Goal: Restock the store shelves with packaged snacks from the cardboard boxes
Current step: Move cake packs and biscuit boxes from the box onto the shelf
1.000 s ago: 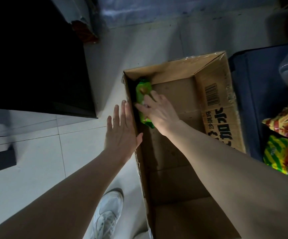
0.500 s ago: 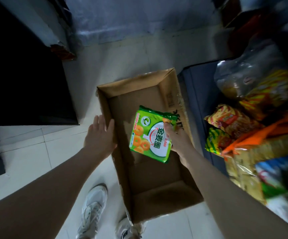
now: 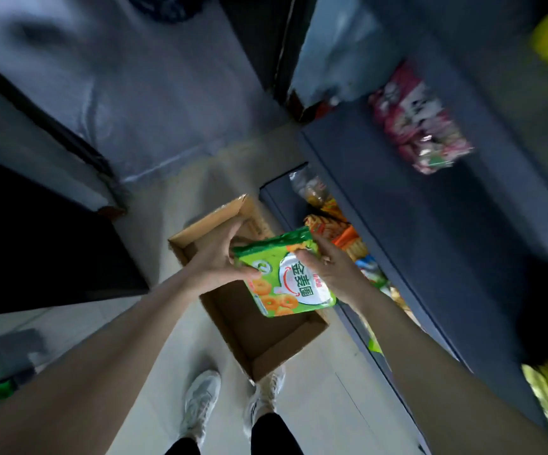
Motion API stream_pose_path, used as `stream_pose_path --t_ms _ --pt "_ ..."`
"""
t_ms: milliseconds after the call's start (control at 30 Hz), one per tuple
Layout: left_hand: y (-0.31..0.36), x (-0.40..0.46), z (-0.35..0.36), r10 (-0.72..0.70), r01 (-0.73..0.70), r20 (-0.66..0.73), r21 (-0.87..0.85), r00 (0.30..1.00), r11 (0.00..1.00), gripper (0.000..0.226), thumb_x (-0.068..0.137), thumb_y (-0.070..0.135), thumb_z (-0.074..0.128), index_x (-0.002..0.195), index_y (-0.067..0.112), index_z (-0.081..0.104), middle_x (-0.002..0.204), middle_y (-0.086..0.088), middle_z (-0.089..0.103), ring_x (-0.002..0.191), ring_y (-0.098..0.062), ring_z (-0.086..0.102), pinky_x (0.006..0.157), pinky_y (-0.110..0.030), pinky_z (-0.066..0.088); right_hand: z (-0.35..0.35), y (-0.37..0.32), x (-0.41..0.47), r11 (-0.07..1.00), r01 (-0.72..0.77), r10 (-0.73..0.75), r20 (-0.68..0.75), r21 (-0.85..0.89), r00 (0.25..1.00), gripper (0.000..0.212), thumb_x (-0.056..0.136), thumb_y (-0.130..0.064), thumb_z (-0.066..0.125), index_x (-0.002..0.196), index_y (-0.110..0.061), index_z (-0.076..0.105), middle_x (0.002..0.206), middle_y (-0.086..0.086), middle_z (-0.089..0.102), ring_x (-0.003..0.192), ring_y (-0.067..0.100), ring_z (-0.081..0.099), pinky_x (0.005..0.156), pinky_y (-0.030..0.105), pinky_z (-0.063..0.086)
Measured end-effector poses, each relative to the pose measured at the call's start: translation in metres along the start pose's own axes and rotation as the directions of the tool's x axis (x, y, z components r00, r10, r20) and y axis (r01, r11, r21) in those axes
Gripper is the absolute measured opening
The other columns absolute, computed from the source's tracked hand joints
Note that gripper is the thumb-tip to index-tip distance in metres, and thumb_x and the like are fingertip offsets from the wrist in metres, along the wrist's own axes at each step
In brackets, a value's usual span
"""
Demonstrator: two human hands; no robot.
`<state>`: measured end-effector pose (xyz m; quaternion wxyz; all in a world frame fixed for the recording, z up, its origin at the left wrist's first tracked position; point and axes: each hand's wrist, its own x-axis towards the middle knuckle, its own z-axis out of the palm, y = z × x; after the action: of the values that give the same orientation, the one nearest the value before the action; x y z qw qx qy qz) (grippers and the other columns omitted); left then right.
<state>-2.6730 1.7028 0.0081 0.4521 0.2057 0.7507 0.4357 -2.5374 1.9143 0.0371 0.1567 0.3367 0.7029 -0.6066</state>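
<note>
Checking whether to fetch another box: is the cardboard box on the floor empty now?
Looks empty: the cardboard box shows bare bottom; green snack pack, gripped by both hands, hides part.

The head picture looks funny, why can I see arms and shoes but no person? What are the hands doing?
The camera sits on the person's head and looks down, so you see what they see: their own arms, hands and white shoes. There is no machine here, just two bare hands.

Both hands hold one green snack bag. The left hand grips its left edge, and the right hand grips its right side, thumb on the front.

Below the bag, a cardboard box stands open on the floor. What shows of its inside looks empty.

On the right are dark shelves with more snack packs, such as a pink one higher up. The picture is blurry there, so I cannot read them. The bag probably goes on a shelf next.
</note>
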Motion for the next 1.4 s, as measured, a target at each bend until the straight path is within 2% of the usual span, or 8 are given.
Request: stream_pose_path --t_ms 233,333,433,700,833,1133,1267,1400 --pt "0.125 -0.063 -0.013 0.116 -0.152 0.143 0.272 0.983 0.950 0.067 0.059 0.059 0.081 0.120 0.046 0.056 0.114 0.017 0.069 0.105 -0.002 0.065 0.096 -0.038 0.053 -0.045 -0.094 -0.154 0.969 0.065 -0.089 -0.090 -0.238 0.992 0.068 0.071 -0.051 0.086 0.130 -0.038 0.054 0.121 -0.016 0.068 0.111 0.004 0.065 0.100 0.036 0.052" --pt "0.180 -0.096 -0.003 0.230 -0.275 0.180 0.294 0.957 0.915 0.054 0.070 0.041 0.083 0.108 0.065 0.051 0.111 0.026 0.066 0.108 0.001 0.063 0.098 -0.034 0.051 -0.062 -0.109 -0.217 0.946 0.052 -0.132 -0.232 -0.320 0.964 0.055 0.073 -0.041 0.088 0.119 -0.037 0.057 0.109 -0.018 0.071 0.100 0.004 0.067 0.094 0.040 0.054" --pt "0.230 -0.120 0.014 0.322 -0.414 0.284 0.376 0.903 0.829 0.065 0.077 0.014 0.081 0.125 0.046 0.051 0.115 0.023 0.061 0.114 -0.006 0.061 0.099 -0.032 0.051 -0.075 -0.127 -0.282 0.893 0.072 -0.252 -0.361 -0.445 0.898 0.055 0.077 -0.043 0.084 0.123 -0.040 0.053 0.111 -0.015 0.069 0.102 0.010 0.065 0.092 0.036 0.051" --pt "0.377 -0.169 0.059 0.578 -0.688 0.459 0.674 0.675 0.269 0.069 0.085 0.022 0.075 0.146 0.030 0.045 0.149 0.004 0.044 0.136 -0.019 0.043 0.109 -0.040 0.039 -0.139 -0.165 -0.464 0.794 -0.089 -0.401 -0.628 -0.602 0.667 0.070 0.083 -0.052 0.075 0.140 -0.033 0.040 0.120 -0.006 0.063 0.105 0.018 0.060 0.087 0.040 0.050" --pt "0.475 -0.208 0.091 0.746 -0.736 0.481 0.677 0.462 0.019 0.056 0.089 0.021 0.070 0.141 0.029 0.052 0.143 0.005 0.049 0.130 -0.023 0.048 0.100 -0.041 0.046 -0.175 -0.185 -0.561 0.758 -0.165 -0.459 -0.696 -0.631 0.552 0.063 0.082 -0.051 0.076 0.134 -0.031 0.047 0.117 -0.007 0.065 0.102 0.018 0.062 0.089 0.038 0.049" --pt "0.658 -0.305 0.218 0.907 -0.757 0.422 0.596 0.012 -0.267 0.056 0.092 0.019 0.064 0.144 0.028 0.046 0.144 0.002 0.044 0.128 -0.026 0.047 0.099 -0.045 0.047 -0.257 -0.193 -0.764 0.822 -0.197 -0.487 -0.840 -0.534 0.240 0.055 0.082 -0.054 0.076 0.128 -0.031 0.058 0.119 -0.015 0.065 0.107 0.005 0.062 0.090 0.019 0.044" --pt "0.705 -0.321 0.292 0.889 -0.727 0.457 0.597 -0.039 -0.339 0.057 0.091 0.024 0.066 0.145 0.027 0.048 0.144 -0.002 0.045 0.129 -0.028 0.044 0.101 -0.041 0.043 -0.308 -0.178 -0.845 0.847 -0.189 -0.485 -0.868 -0.497 0.108 0.049 0.078 -0.057 0.077 0.121 -0.041 0.058 0.108 -0.014 0.071 0.098 0.008 0.070 0.090 0.038 0.056" --pt "0.734 -0.326 0.368 0.882 -0.701 0.471 0.621 -0.022 -0.350 0.058 0.092 0.030 0.066 0.146 0.028 0.046 0.148 0.000 0.041 0.134 -0.026 0.038 0.106 -0.036 0.034 -0.377 -0.142 -0.914 0.867 -0.283 -0.431 -0.903 -0.411 -0.007 0.046 0.086 -0.046 0.075 0.126 -0.034 0.057 0.112 -0.006 0.069 0.099 0.016 0.068 0.085 0.035 0.052"
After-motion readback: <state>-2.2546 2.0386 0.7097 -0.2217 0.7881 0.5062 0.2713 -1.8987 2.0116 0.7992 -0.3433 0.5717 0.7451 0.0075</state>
